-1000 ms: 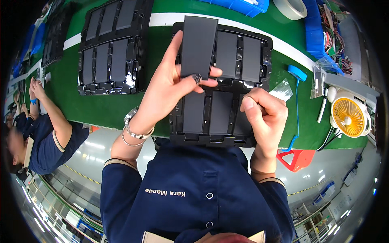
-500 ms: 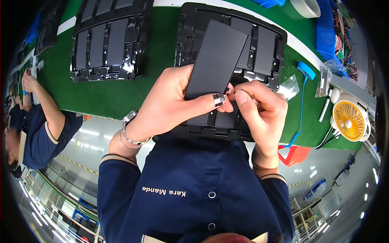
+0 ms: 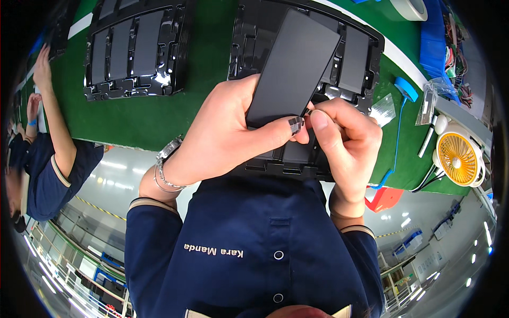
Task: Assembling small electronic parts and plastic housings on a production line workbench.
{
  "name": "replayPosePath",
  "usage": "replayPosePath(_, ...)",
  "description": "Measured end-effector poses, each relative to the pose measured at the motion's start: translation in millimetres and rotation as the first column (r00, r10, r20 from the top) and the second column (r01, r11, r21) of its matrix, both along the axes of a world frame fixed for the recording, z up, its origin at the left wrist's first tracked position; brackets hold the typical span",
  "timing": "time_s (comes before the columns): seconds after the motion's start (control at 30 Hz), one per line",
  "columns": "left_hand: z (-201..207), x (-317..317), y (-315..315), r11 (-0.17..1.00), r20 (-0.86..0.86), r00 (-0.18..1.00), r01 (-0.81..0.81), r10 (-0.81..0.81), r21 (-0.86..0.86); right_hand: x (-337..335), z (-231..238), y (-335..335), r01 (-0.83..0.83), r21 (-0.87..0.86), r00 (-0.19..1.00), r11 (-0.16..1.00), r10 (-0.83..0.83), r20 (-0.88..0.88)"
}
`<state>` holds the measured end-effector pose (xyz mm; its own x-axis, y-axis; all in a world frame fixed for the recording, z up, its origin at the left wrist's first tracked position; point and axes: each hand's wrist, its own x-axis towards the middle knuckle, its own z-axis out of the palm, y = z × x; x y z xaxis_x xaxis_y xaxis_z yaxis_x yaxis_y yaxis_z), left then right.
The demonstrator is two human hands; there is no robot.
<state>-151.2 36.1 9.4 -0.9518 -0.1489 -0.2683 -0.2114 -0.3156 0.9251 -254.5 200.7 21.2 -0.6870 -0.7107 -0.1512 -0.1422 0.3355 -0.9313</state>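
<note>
Dark slab (image 3: 294,69): held above the near tray (image 3: 374,63), lower end over its middle, far end slanting right; hiding several of its pockets from view.
Left hand (image 3: 228,124): closed firmly around the slab's left side and lower end, with thumb across the face; over the near tray's left part. Apparently set so to steady the slab from one side and leave its lower right corner reachable.
Right hand (image 3: 347,132): pinched, thumb tip to forefinger, just at that corner, over the near tray's right half. Near a small dark bit (image 3: 309,112); cannot tell whether gripped.
Slant: probably chosen to bring the corner toward the right fingertips and into plain sight.
Pocketed slabs (image 3: 354,63): seated in the near tray, kept apart by its moulded ribs, likely against rubbing.
Side tray (image 3: 175,63): well left of the near tray, divided from it by a green strip of tabletop (image 3: 209,47); more sideways room there.
Front edge: close to the dark shirt (image 3: 249,212), so little room toward the body.
Clear bag (image 3: 383,109): just beside the near tray's right rim; narrows room there.
Blue puck (image 3: 406,89): farther right of the near tray, with trailing cord to avoid snagging.
</note>
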Motion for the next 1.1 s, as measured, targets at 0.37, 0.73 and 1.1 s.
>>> replayPosePath(0.37,1.6,1.9,0.0,1.0,-0.003,1.0,-0.006,0.006,-0.014,-0.3,0.4,-1.6,-0.004,-0.008,1.0,1.0,0.005,0.014)
replayPosePath(0.73,1.8,3.7,0.3,1.0,-0.001,1.0,0.005,-0.005,-0.027,-1.1,1.8,-2.7,-0.027,-0.021,0.999,0.999,0.026,-0.018)
replayPosePath(1.1,2.7,4.4,-0.4,0.991,-0.008,1.0,0.02,-0.021,-0.134,0.6,2.5,-3.7,-0.009,0.036,1.0,0.999,0.01,-0.02)
